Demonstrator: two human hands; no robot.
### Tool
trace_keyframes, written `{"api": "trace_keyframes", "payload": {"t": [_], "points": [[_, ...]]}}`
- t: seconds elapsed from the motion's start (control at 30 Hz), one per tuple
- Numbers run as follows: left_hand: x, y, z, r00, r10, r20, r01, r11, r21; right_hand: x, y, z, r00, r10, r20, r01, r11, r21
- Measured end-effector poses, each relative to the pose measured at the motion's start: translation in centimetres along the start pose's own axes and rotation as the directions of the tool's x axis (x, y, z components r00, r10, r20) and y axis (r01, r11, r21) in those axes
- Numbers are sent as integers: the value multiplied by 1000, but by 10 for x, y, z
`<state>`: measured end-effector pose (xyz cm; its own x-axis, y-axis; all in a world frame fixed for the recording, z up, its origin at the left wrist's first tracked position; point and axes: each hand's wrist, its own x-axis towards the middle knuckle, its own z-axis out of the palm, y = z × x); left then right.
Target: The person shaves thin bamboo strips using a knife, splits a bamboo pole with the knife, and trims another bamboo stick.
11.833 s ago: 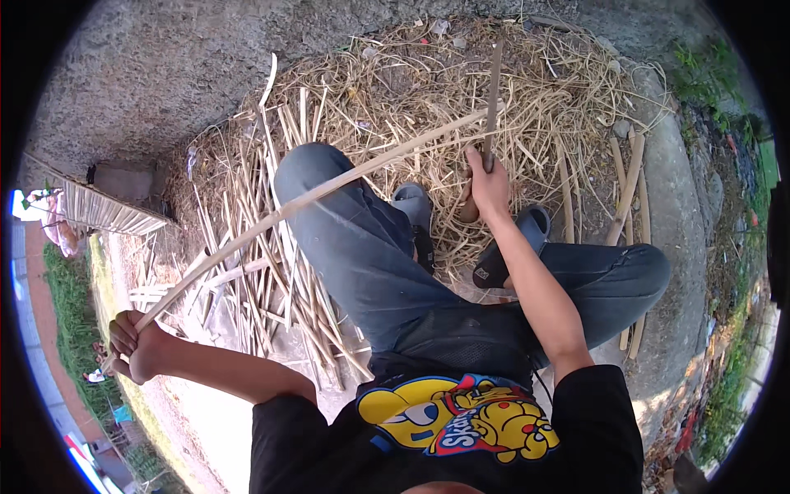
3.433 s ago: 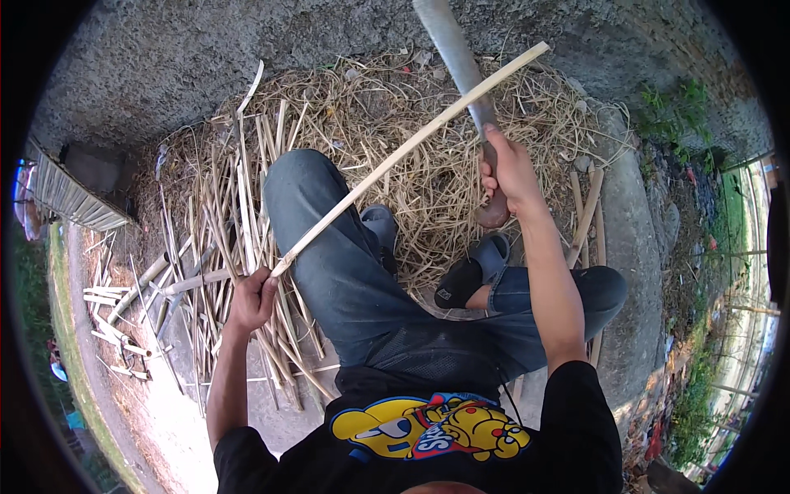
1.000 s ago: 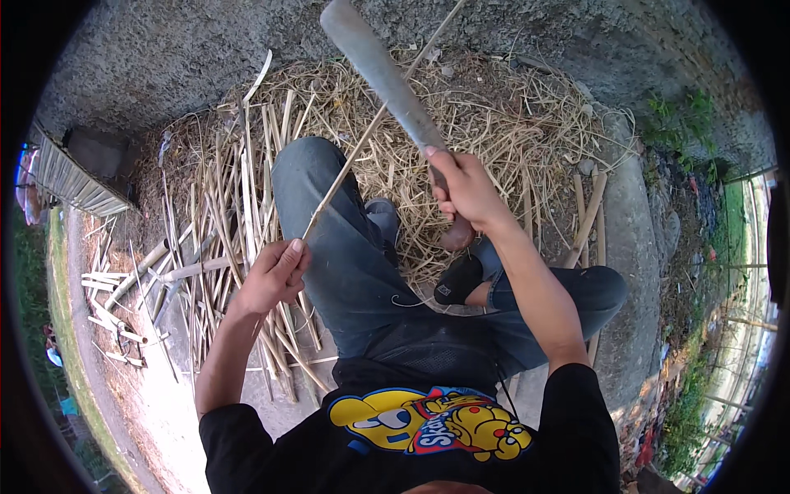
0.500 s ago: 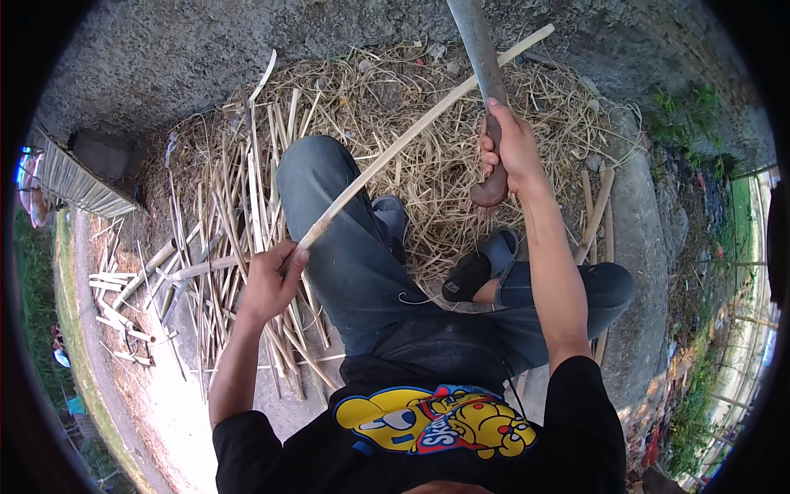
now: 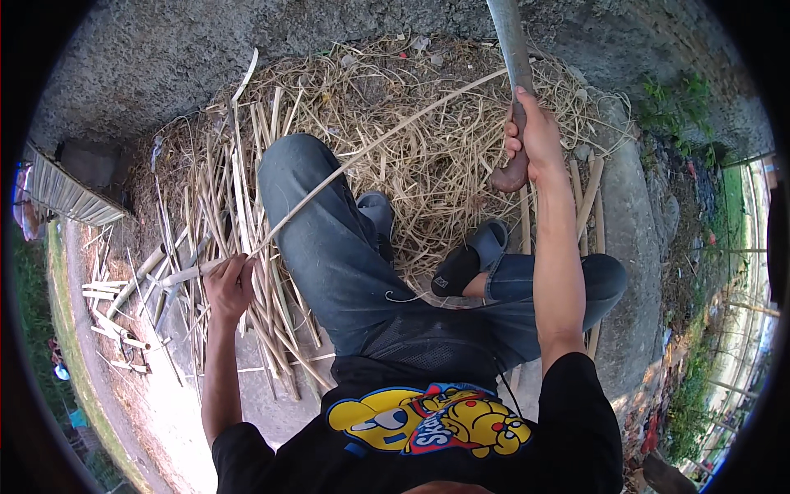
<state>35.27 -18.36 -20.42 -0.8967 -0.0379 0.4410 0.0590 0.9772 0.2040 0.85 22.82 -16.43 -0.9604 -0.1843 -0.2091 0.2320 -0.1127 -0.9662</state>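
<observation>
My left hand (image 5: 230,288), beyond my left knee, is closed on the near end of a long, thin bamboo strip (image 5: 385,137). Slanting up and right, the strip crosses my thigh, and its far end reaches the machete (image 5: 508,39) blade. Whether strip and blade touch I cannot tell. My right hand (image 5: 539,136) grips the machete by its brown, hooked handle, the thumb lying along the top. The blade points away from me, its tip cut off by the picture's upper edge.
Many split bamboo strips (image 5: 240,193) are heaped on the left, with thicker bamboo pieces (image 5: 148,267) beyond. Thin shavings (image 5: 428,185) cover the ground around my sandalled feet. A rough wall (image 5: 329,25) stands ahead. More strips (image 5: 590,198) lie by my right knee.
My left hand has pulled back to the left with the strip, which now looks narrower, as if turned on edge. My right hand and the machete have shifted slightly right.
</observation>
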Motion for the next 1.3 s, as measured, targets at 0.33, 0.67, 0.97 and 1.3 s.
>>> {"api": "trace_keyframes", "payload": {"t": [0.33,0.67,0.97,1.3], "points": [[-5,-5,-10,975,-183,127,200,969,-142,-6,12,-1,999,53,13,-53,998,30],[-6,-8,-6,977,-172,126,190,970,-152,-18,5,1,993,82,80,-71,988,-136],[2,-12,-9,990,-115,85,123,987,-101,-11,7,0,992,99,72,-91,989,-115],[16,3,4,996,-48,82,53,997,-62,-28,25,33,990,106,98,-101,994,-50]]}}
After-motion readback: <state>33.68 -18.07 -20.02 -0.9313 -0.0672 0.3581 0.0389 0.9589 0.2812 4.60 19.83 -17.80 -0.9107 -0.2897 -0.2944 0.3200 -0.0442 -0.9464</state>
